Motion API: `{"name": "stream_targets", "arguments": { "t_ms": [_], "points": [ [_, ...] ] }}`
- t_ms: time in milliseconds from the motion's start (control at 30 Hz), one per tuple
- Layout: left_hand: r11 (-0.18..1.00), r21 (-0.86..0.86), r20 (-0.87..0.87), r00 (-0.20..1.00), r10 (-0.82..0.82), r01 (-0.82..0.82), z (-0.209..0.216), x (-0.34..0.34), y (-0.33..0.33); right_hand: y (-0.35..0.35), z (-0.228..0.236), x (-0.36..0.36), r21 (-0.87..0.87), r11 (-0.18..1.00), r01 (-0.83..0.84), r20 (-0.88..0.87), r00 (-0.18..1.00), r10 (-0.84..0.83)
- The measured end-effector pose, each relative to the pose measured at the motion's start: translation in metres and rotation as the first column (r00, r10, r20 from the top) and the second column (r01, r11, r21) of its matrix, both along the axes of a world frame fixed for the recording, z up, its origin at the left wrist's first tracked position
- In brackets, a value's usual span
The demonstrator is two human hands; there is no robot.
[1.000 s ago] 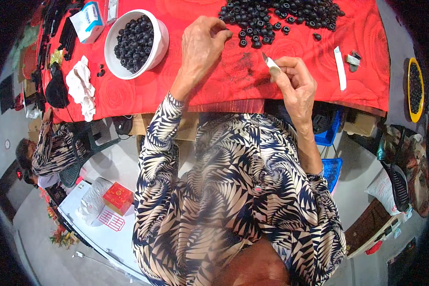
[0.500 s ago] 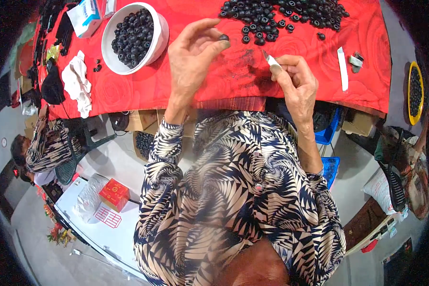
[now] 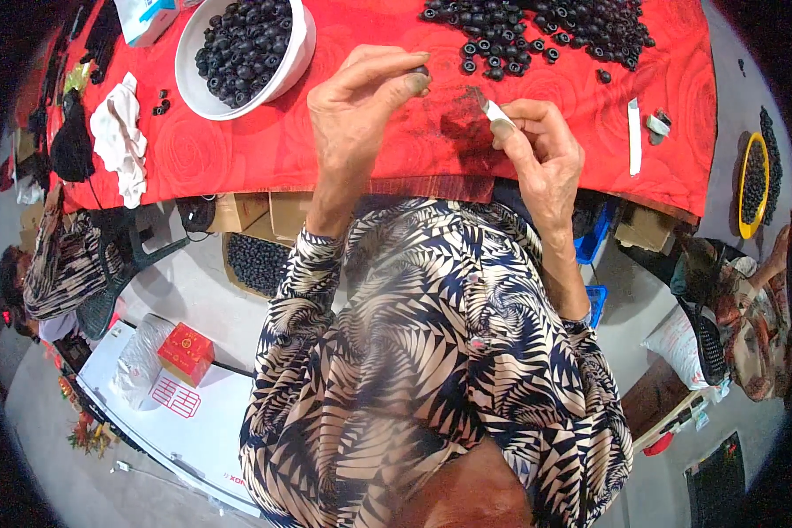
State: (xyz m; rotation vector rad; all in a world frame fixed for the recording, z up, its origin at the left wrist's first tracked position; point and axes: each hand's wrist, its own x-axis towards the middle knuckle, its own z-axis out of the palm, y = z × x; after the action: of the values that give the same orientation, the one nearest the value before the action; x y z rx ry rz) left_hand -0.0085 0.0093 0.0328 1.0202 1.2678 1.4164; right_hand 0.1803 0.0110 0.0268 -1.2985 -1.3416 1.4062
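Note:
My left hand (image 3: 352,119) is raised over the red cloth, thumb and fingers pinched on a small round black part (image 3: 421,71). My right hand (image 3: 546,158) grips a small knife (image 3: 496,112) with a white-wrapped handle, its short blade pointing up and to the left. A gap separates the blade from the black part. Beyond my right hand lies a pile of black parts (image 3: 581,26), many with a ring-like hollow end. To the left of my left hand, a white bowl (image 3: 304,66) holds many similar black parts. Dark crumbs dust the cloth between my hands.
On the red cloth (image 3: 229,167) lie a crumpled white rag (image 3: 119,141), a few loose black parts (image 3: 161,106) and a white strip (image 3: 634,136). A box of black parts (image 3: 255,264) stands below the table. Two other people sit at left (image 3: 57,273) and right (image 3: 757,308).
The view has shifted, with the bowl now higher and farther left in it. Both hands keep their grips; the left hand and its black part have shifted slightly right.

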Motion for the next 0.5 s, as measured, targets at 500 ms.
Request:
{"name": "stream_targets", "arguments": {
  "t_ms": [500],
  "points": [
    [0.988, -0.019, 0.7, 0.708, -0.097, 0.154, -0.022, 0.003, -0.007, 0.011, 0.022, -0.014, 0.278, 0.948, -0.154, 0.101, 0.986, 0.131]
  ]
}}
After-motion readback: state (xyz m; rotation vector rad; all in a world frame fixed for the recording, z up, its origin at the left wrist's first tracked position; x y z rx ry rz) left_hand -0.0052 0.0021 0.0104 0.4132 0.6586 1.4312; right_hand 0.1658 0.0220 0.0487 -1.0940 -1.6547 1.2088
